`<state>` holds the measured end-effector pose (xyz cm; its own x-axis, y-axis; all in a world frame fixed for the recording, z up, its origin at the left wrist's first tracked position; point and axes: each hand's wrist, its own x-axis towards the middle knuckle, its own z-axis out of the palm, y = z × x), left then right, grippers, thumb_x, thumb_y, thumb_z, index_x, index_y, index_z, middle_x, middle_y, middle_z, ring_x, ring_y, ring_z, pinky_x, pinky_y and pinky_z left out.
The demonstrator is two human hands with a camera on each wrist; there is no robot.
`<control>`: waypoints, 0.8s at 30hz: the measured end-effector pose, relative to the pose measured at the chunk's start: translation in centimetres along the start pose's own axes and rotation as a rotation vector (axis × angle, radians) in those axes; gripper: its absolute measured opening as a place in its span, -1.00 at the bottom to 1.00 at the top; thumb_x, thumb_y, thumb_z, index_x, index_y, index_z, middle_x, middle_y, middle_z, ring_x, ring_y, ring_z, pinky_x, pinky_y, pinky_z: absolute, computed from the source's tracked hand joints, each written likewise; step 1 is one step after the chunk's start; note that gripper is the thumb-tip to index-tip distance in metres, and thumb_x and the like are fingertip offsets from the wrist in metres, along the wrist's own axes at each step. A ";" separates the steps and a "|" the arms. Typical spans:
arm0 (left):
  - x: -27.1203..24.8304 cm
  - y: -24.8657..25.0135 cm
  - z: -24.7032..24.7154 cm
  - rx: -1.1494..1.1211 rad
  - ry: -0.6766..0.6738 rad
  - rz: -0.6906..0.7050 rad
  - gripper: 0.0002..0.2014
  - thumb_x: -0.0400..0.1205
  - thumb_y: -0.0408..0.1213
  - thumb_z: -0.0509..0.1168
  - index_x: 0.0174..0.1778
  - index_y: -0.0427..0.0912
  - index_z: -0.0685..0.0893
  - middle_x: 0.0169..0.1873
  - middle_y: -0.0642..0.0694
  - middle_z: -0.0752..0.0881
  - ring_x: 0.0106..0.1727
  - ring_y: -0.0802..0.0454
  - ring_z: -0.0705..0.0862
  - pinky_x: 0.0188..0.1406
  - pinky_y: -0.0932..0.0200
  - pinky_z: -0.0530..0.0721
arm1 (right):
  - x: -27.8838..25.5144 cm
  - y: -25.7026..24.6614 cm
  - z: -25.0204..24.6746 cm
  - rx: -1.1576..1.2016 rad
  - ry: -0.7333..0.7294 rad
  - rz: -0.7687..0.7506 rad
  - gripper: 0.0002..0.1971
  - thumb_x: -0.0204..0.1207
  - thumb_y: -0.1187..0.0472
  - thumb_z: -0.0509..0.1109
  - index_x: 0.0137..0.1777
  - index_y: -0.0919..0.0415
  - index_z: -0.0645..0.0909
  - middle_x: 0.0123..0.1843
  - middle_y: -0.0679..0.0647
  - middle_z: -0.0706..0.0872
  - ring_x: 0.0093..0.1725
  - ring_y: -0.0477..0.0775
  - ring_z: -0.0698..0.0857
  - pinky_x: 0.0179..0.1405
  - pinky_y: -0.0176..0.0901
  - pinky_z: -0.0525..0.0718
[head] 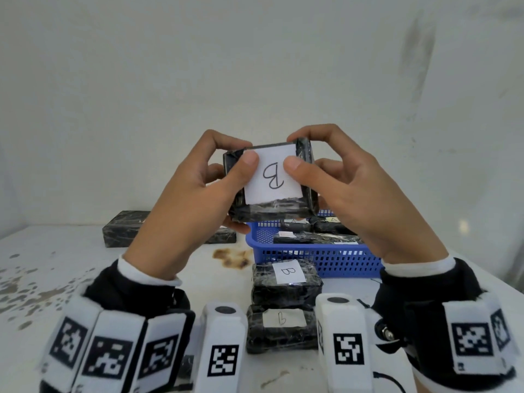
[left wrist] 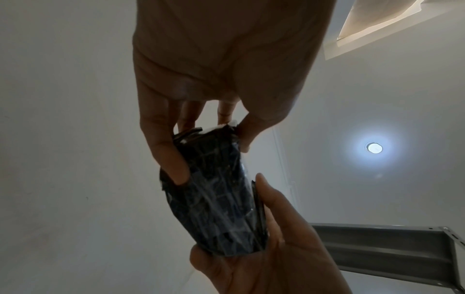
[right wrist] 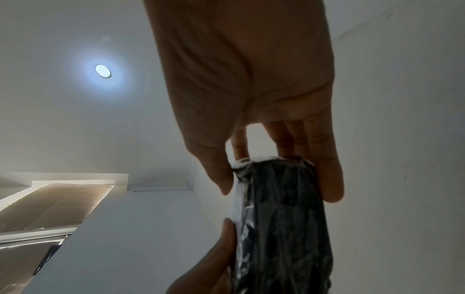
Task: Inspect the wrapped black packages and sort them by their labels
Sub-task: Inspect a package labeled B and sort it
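Note:
Both hands hold one wrapped black package (head: pixel 270 207) up in front of me, above the table. Its white label (head: pixel 272 177) faces me and reads B, upside down. My left hand (head: pixel 198 194) grips its left end, thumb on the label's edge, fingers curled behind. My right hand (head: pixel 348 191) grips the right end the same way. The left wrist view shows the package (left wrist: pixel 216 199) from below, between the fingers of both hands. In the right wrist view the package (right wrist: pixel 281 218) stands edge-on, pinched between thumb and fingers.
Two wrapped packages labelled B (head: pixel 286 282) (head: pixel 280 330) lie in a row near the table's front. A blue plastic basket (head: pixel 312 256) behind them holds several more labelled packages. Another black package (head: pixel 124 228) lies at the back left. A rust stain (head: pixel 232 258) marks the white table (head: pixel 71 265).

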<state>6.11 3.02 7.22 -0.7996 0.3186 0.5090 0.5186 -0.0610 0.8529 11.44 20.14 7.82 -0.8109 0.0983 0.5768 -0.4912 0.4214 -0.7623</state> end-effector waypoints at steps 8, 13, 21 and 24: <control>-0.1 0.3 0.2 0.009 -0.004 -0.003 -0.76 0.56 0.03 0.30 0.07 0.04 0.62 -0.19 -0.28 0.76 -0.42 0.07 0.72 -0.41 0.02 0.79 | 0.0 0.0 0.0 0.028 -0.011 0.017 -0.92 0.60 0.05 0.45 0.00 -0.04 0.60 -0.13 0.47 0.77 -0.16 0.46 0.78 -0.30 0.10 0.84; 0.2 0.0 -0.1 0.072 0.030 -0.073 -0.54 0.51 0.03 0.39 0.30 -0.01 0.57 -0.10 -0.06 0.85 -0.20 0.07 0.83 -0.11 0.22 0.65 | 0.3 0.4 -0.4 0.144 0.041 0.094 -0.91 0.64 0.14 0.42 0.02 0.06 0.55 -0.14 0.29 0.76 -0.29 0.09 0.80 -0.42 -0.03 0.75; 0.2 -0.1 -0.3 0.076 0.025 -0.059 -0.56 0.47 0.03 0.43 0.28 0.16 0.60 0.00 -0.06 0.82 -0.01 0.02 0.82 0.15 0.07 0.65 | 0.7 0.8 0.0 -0.106 0.065 0.021 -0.75 0.59 -0.10 0.44 0.24 -0.18 0.71 0.01 0.02 0.83 0.02 0.31 0.74 0.08 0.19 0.73; 0.3 -0.1 -0.4 0.062 0.046 -0.064 -0.54 0.48 -0.06 0.46 0.30 0.06 0.58 0.02 -0.02 0.82 -0.02 0.02 0.81 0.15 0.03 0.68 | 0.7 0.9 0.0 -0.126 0.060 0.039 -0.72 0.59 -0.14 0.42 0.26 -0.15 0.72 -0.03 0.02 0.85 -0.15 0.17 0.71 0.08 0.25 0.73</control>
<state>5.70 2.76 7.29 -0.8442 0.2758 0.4597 0.4826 0.0177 0.8757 10.43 20.65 7.51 -0.8063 0.1695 0.5667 -0.4124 0.5257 -0.7440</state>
